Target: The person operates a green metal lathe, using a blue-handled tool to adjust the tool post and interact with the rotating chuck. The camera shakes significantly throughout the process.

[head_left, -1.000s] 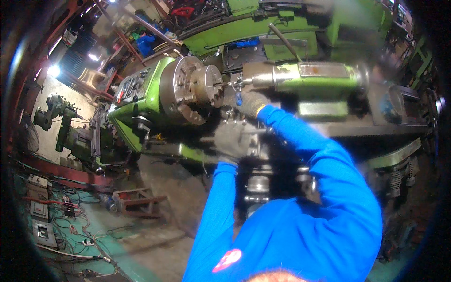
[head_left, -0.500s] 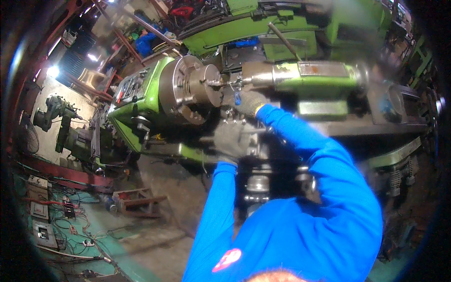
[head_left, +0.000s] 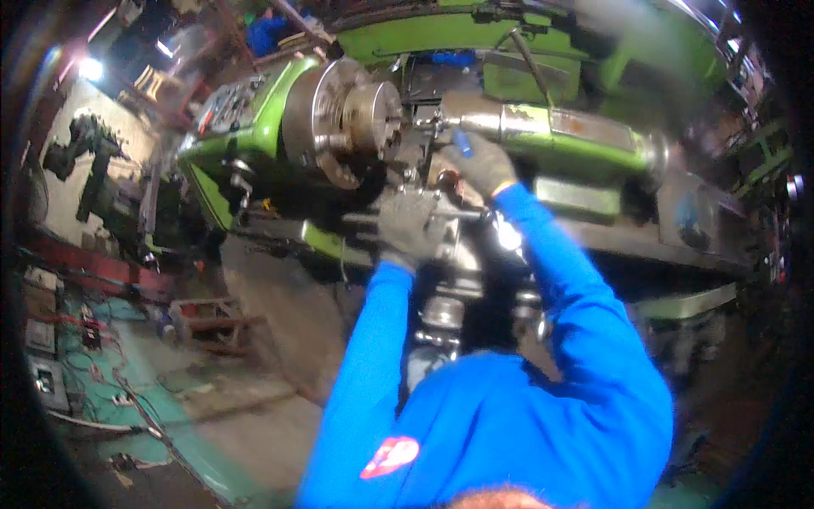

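Observation:
A green lathe holds a large steel chuck (head_left: 370,114) at its left and a tailstock (head_left: 534,127) at its right. My right hand (head_left: 487,165), in a grey knit glove, is closed around a short blue-handled tool (head_left: 461,142) just below the tailstock's front end. The handle's blue end stands up from the fingers; the rest is hidden. My left hand (head_left: 409,225), also gloved, lies over a horizontal metal bar (head_left: 462,215) at the tool post, below the chuck. Blur hides how its fingers are set. Small bright metal parts (head_left: 432,121) sit between chuck and tailstock.
The headstock (head_left: 242,110) with its control panel stands to the left. Carriage handwheels (head_left: 443,312) are close to my body. Another green machine (head_left: 407,34) is behind the lathe. Cables and boxes (head_left: 89,331) lie on the green floor at the lower left.
My right hand has moved right and away from the chuck, and the blue handle now points up instead of down. My left hand stays at the tool post. The whole view has shifted slightly.

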Available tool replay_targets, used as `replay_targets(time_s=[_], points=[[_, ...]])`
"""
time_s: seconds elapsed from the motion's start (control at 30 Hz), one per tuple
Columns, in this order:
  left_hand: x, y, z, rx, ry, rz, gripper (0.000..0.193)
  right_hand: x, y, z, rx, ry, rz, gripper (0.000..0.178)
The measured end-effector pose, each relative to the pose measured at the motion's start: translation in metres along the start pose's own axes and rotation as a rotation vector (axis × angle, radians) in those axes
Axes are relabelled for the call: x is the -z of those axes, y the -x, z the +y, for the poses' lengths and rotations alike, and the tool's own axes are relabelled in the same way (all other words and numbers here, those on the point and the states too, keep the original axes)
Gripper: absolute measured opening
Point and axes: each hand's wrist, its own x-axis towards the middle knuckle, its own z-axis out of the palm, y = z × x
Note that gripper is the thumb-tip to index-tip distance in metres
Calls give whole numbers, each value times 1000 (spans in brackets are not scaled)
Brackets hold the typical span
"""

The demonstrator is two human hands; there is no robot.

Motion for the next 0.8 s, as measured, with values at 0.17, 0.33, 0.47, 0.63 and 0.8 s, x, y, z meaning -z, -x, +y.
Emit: replay_targets(time_s=[0.17,0.33,0.47,0.63,0.8], points=[[4,-6,-1,5,86,2,25,52,54,60,-272,-637,146,57],[4,3,-5,86,119,-108,27,97,154,92,-199,-790,535,55],[-13,8,-14,109,153,-114,28,135,212,78,-31,-644,602,40],[-13,12,-11,120,159,-126,31,143,252,16,-35,-586,762,30],[-25,16,-14,166,158,-206,36,100,267,-18,-30,-433,691,33]])
